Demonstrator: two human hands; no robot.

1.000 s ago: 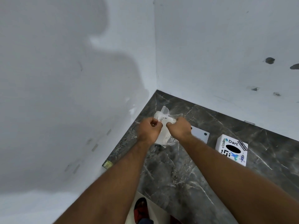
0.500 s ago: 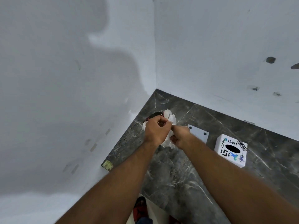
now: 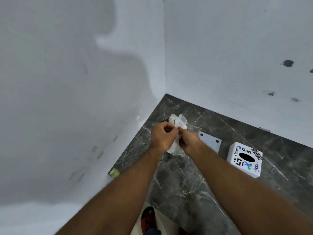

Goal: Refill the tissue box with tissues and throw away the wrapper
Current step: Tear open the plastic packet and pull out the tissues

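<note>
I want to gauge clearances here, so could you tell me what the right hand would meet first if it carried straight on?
The right hand points up-left, so it would probably meet the tissue pack it grips, then the left hand.

Even, cool light fills the scene. A large soft shadow (image 3: 72, 116) falls across the left wall (image 3: 42, 39). Wide-angle distortion bends the edges, and the near forearms look blurred
</note>
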